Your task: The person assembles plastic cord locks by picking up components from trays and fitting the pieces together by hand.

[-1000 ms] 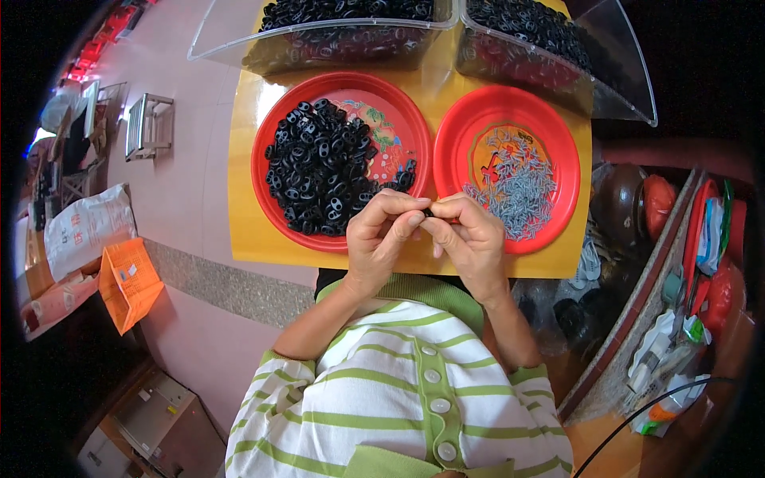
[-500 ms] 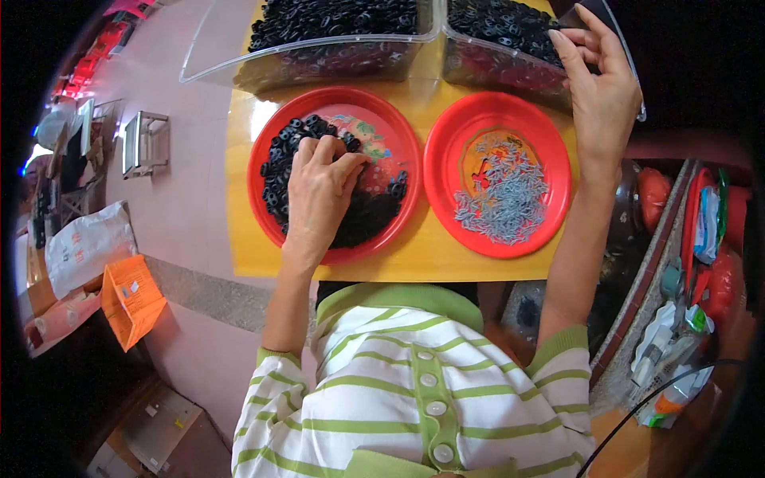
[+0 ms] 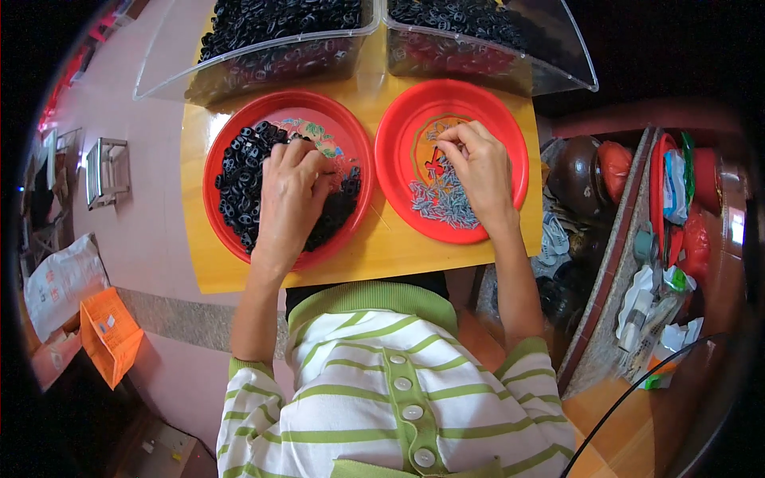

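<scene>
Striped shirt (image 3: pixel 343 398): close against the near edge of the yellow table (image 3: pixel 366 235), both forearms reaching over that edge.
Left hand (image 3: pixel 291 187): fingers bunched downward among the black two-holed pieces (image 3: pixel 239 175); whether they pinch one cannot be told.
Left red plate (image 3: pixel 211 195): toward the table's near left corner, carrying those pieces, its printed far right part partly bare.
Right hand (image 3: pixel 482 171): thumb and forefinger drawn close over the grey screw-like pieces (image 3: pixel 442 203); anything between the tips is too small to tell.
Right red plate (image 3: pixel 516 151): near the table's right edge, holding the grey pieces.
Change: half a second ago the right hand was at the right clear bin (image 3: pixel 470 56); now it is over the grey pieces, while the left stays at its plate.
Meaning: each hand seems busy picking from its own supply.
Far edge: left clear bin (image 3: pixel 275 65) and right one side by side, both holding black pieces.
</scene>
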Action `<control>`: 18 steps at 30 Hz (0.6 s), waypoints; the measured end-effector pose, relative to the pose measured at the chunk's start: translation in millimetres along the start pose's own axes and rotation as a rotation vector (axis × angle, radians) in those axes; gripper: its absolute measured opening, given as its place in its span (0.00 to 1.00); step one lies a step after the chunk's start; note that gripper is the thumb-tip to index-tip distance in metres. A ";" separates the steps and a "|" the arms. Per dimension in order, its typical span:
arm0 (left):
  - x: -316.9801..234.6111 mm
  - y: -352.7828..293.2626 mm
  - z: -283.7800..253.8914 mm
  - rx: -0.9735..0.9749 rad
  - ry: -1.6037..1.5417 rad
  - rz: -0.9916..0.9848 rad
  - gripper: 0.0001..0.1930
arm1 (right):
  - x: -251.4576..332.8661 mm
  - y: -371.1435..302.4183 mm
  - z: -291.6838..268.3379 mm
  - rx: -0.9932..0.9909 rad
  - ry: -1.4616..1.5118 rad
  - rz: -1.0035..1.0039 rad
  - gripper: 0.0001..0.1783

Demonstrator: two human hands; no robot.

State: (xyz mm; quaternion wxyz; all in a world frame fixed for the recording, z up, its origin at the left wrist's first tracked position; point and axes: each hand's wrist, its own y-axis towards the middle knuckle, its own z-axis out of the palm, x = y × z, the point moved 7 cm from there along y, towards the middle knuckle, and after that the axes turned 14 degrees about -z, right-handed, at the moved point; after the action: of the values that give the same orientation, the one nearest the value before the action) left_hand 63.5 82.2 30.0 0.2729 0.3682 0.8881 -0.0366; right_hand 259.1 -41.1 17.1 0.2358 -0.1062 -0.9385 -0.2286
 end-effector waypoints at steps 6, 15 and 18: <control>-7.1 -43.3 25.2 0.170 -0.797 -0.242 0.06 | -14.6 12.9 5.0 -0.041 -0.080 0.057 0.07; -4.5 -76.7 43.6 0.362 -1.407 -0.443 0.06 | 11.7 -5.6 25.4 0.090 0.000 0.017 0.07; -2.5 -76.7 42.4 0.355 -1.444 -0.404 0.08 | 11.9 -5.5 27.8 0.110 0.104 0.028 0.06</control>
State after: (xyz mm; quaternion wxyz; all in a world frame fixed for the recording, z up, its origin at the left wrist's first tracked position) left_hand 32.7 13.7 -15.1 0.7096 0.1220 0.5205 -0.4590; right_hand 236.1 -31.5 -0.9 0.2928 -0.0940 -0.9346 -0.1786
